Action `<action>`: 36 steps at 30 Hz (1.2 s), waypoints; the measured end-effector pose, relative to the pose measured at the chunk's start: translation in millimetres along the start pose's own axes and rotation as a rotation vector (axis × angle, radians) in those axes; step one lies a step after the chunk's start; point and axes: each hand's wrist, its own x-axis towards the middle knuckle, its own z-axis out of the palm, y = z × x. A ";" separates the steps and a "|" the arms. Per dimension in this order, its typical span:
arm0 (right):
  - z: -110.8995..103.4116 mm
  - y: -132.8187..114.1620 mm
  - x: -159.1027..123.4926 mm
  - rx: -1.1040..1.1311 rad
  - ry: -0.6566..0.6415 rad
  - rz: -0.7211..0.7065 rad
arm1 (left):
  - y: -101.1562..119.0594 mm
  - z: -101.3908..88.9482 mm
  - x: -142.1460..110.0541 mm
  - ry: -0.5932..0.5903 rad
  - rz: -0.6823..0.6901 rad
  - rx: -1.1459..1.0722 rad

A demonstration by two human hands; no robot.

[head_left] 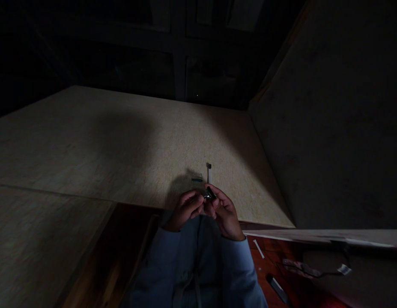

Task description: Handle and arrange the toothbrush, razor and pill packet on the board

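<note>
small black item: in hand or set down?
In hand: right hand grips the small black item; left hand is at its shiny side.

The left hand [188, 207] and right hand [223, 209] meet at the near edge of a table [127, 145], a small object [210, 193] between them. Just beyond lie 2 items: a short piece [197, 179], left, and a narrow strip [210, 173], right. A panel [339, 128] flanks the table's right side. On the floor [261, 267], near right, lie a stick [258, 249] and, nearer, a handheld device [278, 290].

Dim rm, prob. home: pale tabletop [182, 137], reddish flr [265, 266].
</note>
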 end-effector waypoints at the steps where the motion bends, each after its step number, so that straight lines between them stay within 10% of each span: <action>1: 0.0 -0.3 0.4 0.006 0.012 0.001 | -0.5 0.5 0.6 0.002 0.007 -0.004; 36: -16.9 -0.9 14.2 0.425 0.231 -0.114 | 11.0 13.5 4.5 0.242 -0.020 -0.063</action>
